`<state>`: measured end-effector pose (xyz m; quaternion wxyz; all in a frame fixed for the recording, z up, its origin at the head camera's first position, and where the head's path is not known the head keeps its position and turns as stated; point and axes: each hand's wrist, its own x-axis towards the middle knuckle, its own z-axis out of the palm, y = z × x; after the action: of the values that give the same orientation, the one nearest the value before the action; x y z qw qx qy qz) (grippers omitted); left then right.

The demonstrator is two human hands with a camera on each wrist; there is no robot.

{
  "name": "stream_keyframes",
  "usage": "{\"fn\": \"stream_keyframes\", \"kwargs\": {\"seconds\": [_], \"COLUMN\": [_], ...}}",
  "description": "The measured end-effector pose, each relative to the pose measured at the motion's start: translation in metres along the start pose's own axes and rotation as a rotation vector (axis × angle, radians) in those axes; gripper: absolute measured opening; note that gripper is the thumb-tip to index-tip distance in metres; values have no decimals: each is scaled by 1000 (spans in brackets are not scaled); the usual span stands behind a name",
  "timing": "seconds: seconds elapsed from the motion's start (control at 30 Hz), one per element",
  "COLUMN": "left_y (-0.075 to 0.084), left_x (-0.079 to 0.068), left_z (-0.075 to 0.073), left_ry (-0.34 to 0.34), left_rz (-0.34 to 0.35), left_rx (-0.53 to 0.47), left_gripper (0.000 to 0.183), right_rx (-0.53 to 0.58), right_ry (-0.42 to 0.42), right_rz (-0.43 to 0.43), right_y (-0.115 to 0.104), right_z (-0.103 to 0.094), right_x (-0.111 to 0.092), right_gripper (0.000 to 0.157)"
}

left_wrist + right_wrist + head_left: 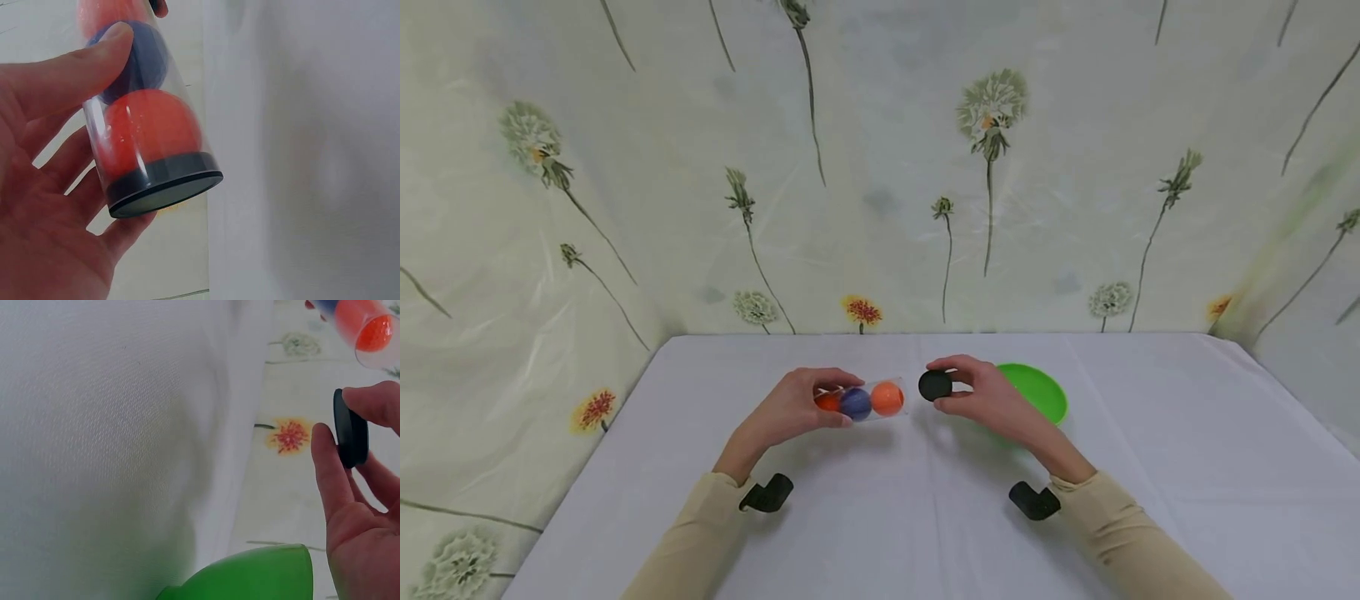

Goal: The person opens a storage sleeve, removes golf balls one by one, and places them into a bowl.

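left hand (pixel 793 406) wrapped round a clear tube (pixel 378 360) of balls (pixel 856 404), rear orange one kinda half hidden, right hand (pixel 988 393) pinching a black cap (pixel 935 385), green bowl (pixel 1039 388) partly blocked

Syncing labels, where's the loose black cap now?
In the head view, the loose black cap is pinched in the right grip, with a gap between it and the clear tube on its left; the green bowl is to its right.

Creased beige sleeves (pixel 1138 533) end beside black elbow-shaped pieces (pixel 773 493), probably the wrist cameras.
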<state>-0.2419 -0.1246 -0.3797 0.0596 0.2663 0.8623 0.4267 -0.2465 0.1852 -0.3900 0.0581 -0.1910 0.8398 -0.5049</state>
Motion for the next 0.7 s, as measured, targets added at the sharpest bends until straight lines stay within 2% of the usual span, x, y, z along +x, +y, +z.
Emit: {"fn": "stream_keyframes", "kwargs": {"seconds": [0.33,0.53,0.7], "left_y": [-4,-3,-3], "left_x": [-1,-2,-3], "left_z": [0,0,0], "left_ry": [7,13,12], "left_rz": [-17,-21,-25], "left_rx": [-8,-21,-25], "left_gripper": [45,46,47], "right_rx": [-101,-187,-199], "right_ry": [35,65,75], "right_rz": [38,23,24], "right_y": [1,1,1], "right_z": [7,10,12], "right_x": [13,21,25], "right_gripper": [46,45,46]}}
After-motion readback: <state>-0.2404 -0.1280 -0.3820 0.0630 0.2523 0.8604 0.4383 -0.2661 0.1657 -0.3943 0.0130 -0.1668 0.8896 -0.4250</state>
